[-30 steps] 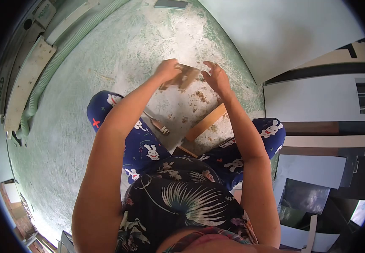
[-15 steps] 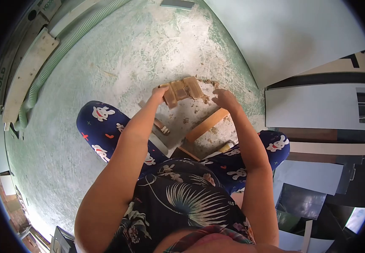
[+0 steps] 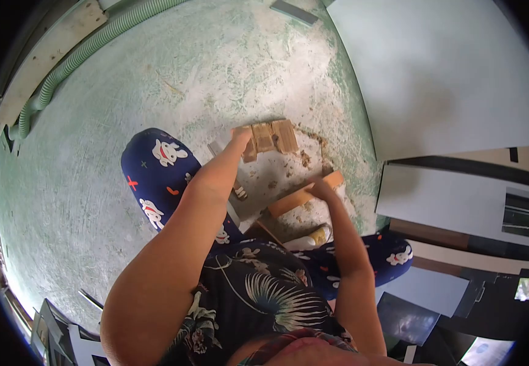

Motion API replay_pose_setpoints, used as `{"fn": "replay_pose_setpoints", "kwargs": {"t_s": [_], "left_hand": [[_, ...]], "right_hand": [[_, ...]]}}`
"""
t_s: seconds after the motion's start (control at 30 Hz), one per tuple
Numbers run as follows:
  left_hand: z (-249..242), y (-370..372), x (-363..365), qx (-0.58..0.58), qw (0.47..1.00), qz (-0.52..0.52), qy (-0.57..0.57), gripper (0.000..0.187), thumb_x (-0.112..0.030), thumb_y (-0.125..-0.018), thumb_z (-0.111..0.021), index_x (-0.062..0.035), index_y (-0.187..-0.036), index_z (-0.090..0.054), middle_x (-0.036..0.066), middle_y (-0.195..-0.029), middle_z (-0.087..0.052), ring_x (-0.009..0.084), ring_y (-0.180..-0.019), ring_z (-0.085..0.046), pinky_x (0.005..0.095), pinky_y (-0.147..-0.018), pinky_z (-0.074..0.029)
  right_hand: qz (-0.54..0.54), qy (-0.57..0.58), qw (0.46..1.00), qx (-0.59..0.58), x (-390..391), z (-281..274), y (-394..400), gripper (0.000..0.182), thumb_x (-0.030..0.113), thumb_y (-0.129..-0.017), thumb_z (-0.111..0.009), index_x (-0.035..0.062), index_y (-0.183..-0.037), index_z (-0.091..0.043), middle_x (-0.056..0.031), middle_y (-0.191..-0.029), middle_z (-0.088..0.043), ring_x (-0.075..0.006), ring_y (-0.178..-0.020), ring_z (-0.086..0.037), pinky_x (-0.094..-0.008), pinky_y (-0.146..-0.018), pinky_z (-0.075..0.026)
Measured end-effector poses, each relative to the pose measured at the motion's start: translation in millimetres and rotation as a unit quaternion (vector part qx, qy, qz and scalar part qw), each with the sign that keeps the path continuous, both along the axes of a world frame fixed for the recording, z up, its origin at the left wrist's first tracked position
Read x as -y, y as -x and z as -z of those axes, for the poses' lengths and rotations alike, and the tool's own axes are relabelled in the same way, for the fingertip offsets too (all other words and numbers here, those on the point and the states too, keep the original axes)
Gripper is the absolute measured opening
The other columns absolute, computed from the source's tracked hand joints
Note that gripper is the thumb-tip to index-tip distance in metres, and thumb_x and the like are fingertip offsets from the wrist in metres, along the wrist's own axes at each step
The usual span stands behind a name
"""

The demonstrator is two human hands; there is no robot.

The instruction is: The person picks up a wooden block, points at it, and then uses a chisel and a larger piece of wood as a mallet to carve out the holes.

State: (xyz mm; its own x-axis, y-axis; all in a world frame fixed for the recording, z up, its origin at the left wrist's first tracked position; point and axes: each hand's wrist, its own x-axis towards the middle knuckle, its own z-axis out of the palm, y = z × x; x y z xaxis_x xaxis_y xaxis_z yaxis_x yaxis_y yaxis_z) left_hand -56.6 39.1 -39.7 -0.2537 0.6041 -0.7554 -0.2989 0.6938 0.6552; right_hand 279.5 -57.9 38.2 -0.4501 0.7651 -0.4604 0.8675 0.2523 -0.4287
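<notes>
My left hand (image 3: pixel 242 136) is closed on the left end of a notched wooden block (image 3: pixel 284 135), which lies on the floor in front of me. The block is brown, with a recess cut along its near side. My right hand (image 3: pixel 321 188) overlaps the far half of an orange-brown wooden board (image 3: pixel 289 202); its fingers are blurred, and I cannot tell whether they grip the board. Under my left forearm, partly hidden, lies a brown tool handle (image 3: pixel 240 191) with light bands. A flat grey piece (image 3: pixel 217 146) shows beside my left wrist.
Wood shavings (image 3: pixel 305 158) are scattered over the worn green floor (image 3: pixel 93 183). A pale yellow-and-white item (image 3: pixel 316 238) rests by my right leg. Large white panels (image 3: pixel 435 73) stand at the right. A ribbed green hose (image 3: pixel 87 52) runs along the upper left.
My right hand has moved from beside the block's right end back toward me, over the board. My left hand keeps hold of the block. The whole view has turned and shifted slightly.
</notes>
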Motion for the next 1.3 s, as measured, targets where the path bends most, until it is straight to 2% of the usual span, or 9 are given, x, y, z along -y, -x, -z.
{"fn": "replay_pose_setpoints", "kwargs": {"t_s": [0.1,0.37,0.5,0.63,0.73,0.97,1.1,1.23,1.3], "left_hand": [[2.0,-0.5,1.5,-0.002,0.999,0.038,0.022,0.038,-0.011,-0.087,-0.058,0.0041,-0.12,-0.05,0.019,-0.107,-0.06,0.0327,-0.097,-0.062,0.046,-0.077,-0.053],[10.7,-6.2,-0.9,-0.014,0.975,0.198,0.105,0.042,-0.014,-0.084,-0.062,0.004,-0.12,-0.051,0.019,-0.105,-0.062,0.0329,-0.099,-0.061,0.0453,-0.078,-0.052],[-20.3,-12.5,15.2,-0.185,0.945,0.223,0.155,0.042,-0.017,-0.083,-0.063,0.0027,-0.119,-0.053,0.019,-0.104,-0.062,0.033,-0.101,-0.061,0.0453,-0.079,-0.052],[-55.1,-28.0,48.7,-0.433,0.861,0.198,0.18,0.034,-0.021,-0.084,-0.061,-0.002,-0.112,-0.061,0.018,-0.11,-0.063,0.0331,-0.106,-0.06,0.0466,-0.081,-0.052],[-87.6,-15.4,75.8,-0.376,0.86,0.318,0.131,0.031,-0.024,-0.083,-0.064,-0.0049,-0.108,-0.067,0.014,-0.116,-0.064,0.033,-0.107,-0.061,0.0514,-0.08,-0.052],[-11.4,-35.8,87.4,-0.307,0.572,0.696,0.307,0.036,-0.021,-0.081,-0.066,-0.0063,-0.114,-0.066,0.011,-0.113,-0.065,0.0302,-0.098,-0.063,0.0542,-0.079,-0.049],[-11.1,-34.5,89.8,-0.354,0.524,0.716,0.294,0.035,-0.024,-0.081,-0.066,-0.0081,-0.112,-0.066,0.01,-0.11,-0.066,0.0264,-0.101,-0.061,0.0468,-0.08,-0.048],[-16.6,-40.7,96.3,-0.333,0.413,0.805,0.267,0.024,-0.022,-0.08,-0.064,-0.0088,-0.099,-0.069,0.007,-0.093,-0.068,0.0231,-0.079,-0.062,0.0454,-0.071,-0.048],[-20.5,-48.2,106.5,-0.392,0.35,0.815,0.243,0.021,-0.024,-0.081,-0.064,-0.0136,-0.098,-0.068,0.002,-0.086,-0.065,0.0189,-0.074,-0.058,0.0395,-0.068,-0.047]], "right_hand": [[0.005,0.032,0.973,0.227,35.3,-29.6,40.3,0.061,0.024,-0.071,-0.074,0.0189,-0.127,-0.052,-0.0177,-0.119,-0.056,-0.0363,-0.107,-0.058,-0.0467,-0.087,-0.049],[-0.064,-0.119,0.96,0.247,75.0,22.1,37.3,0.07,0.019,-0.064,-0.074,0.0187,-0.128,-0.046,-0.0171,-0.136,-0.039,-0.0353,-0.127,-0.039,-0.0494,-0.091,-0.043],[0.149,-0.029,0.985,0.086,60.0,-2.3,48.2,0.076,0.026,-0.066,-0.074,0.0198,-0.133,-0.04,-0.025,-0.131,-0.041,-0.0424,-0.12,-0.045,-0.0477,-0.09,-0.047],[0.395,-0.067,0.903,0.152,42.6,-7.5,46.2,0.074,0.037,-0.072,-0.071,0.0103,-0.134,-0.041,-0.0219,-0.135,-0.039,-0.0372,-0.118,-0.049,-0.0467,-0.091,-0.047],[0.45,-0.034,0.874,0.179,43.9,-0.9,41.6,0.068,0.048,-0.075,-0.067,0.0043,-0.124,-0.053,-0.0205,-0.125,-0.051,-0.0328,-0.11,-0.057,-0.0466,-0.089,-0.048],[0.315,0.079,0.946,0.017,42.6,68.7,4.2,0.059,0.056,-0.078,-0.064,-0.0024,-0.089,-0.069,-0.0154,-0.079,-0.068,-0.0249,-0.056,-0.066,-0.0359,-0.045,-0.054],[0.333,0.036,0.94,0.07,40.4,104.4,2.9,0.087,0.047,-0.079,-0.067,0.0002,-0.139,-0.024,-0.0181,-0.077,-0.067,-0.026,-0.052,-0.064,-0.0365,-0.044,-0.054],[0.346,-0.027,0.935,0.066,47.9,103.2,2.5,0.121,0.044,-0.078,-0.07,0.0094,-0.141,0.028,-0.0194,-0.077,-0.066,-0.0269,-0.053,-0.064,-0.0367,-0.044,-0.054],[0.355,0.006,0.933,0.067,50.3,93.2,4.1,0.12,0.044,-0.077,-0.071,0.0111,-0.144,0.023,-0.0196,-0.076,-0.066,-0.0275,-0.053,-0.064,-0.0369,-0.045,-0.054]]}}
